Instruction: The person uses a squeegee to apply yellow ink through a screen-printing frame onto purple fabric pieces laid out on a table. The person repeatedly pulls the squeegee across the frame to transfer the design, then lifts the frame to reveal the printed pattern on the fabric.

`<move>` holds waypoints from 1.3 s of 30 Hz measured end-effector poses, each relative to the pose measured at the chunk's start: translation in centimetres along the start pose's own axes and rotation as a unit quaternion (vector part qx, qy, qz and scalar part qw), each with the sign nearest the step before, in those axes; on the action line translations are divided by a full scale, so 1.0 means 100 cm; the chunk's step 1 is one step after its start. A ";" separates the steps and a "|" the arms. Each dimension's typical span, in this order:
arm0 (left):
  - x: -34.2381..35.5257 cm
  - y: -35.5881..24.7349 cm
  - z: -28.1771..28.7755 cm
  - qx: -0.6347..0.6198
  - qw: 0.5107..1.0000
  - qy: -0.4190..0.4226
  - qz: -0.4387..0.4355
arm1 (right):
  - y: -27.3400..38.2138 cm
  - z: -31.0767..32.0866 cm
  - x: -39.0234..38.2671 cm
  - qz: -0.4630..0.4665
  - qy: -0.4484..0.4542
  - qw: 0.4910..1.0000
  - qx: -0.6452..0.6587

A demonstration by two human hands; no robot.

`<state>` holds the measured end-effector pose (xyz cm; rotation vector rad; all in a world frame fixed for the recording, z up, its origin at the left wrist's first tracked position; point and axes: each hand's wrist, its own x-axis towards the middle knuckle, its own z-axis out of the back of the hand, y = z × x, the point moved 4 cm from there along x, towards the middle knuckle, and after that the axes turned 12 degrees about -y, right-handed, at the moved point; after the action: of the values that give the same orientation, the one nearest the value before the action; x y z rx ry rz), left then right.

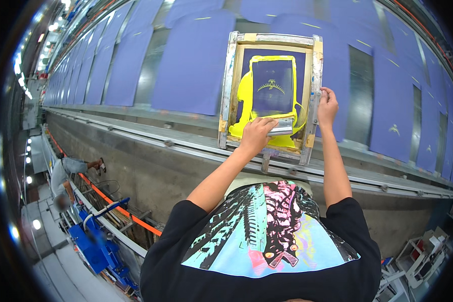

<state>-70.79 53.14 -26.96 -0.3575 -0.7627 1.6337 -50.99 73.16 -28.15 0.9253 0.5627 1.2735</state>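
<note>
A screen printing frame (pixel 228 83) with taped, worn edges lies over the blue fabric pieces on the long table. Bright yellow ink (pixel 245 93) rings the dark mesh, in whose middle a small curved emblem shows. My left hand (pixel 257 135) is closed around a squeegee (pixel 284 126) with a silvery metal body, low inside the frame at the near end of the mesh. At the frame's right side, my right hand (pixel 328 106) has its fingers bent and closed on the outer edge. The squeegee's blade is hidden against the ink.
Blue fabric pieces (pixel 192 65) lie in rows along the table; some at right bear a small yellow print (pixel 394 130). A metal rail (pixel 136 132) follows the near edge. Behind at left are an orange bar (pixel 136 220), blue equipment (pixel 93 246) and another person (pixel 68 173). White racks (pixel 422 254) stand lower right.
</note>
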 end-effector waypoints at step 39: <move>0.868 -1.015 1.059 0.091 0.953 -0.076 0.278 | 1.335 0.790 0.625 -0.007 0.014 0.999 0.035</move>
<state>-78.43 111.63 132.94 -0.3337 -0.6487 2.2672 -46.93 115.38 133.63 0.9627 0.6381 1.2629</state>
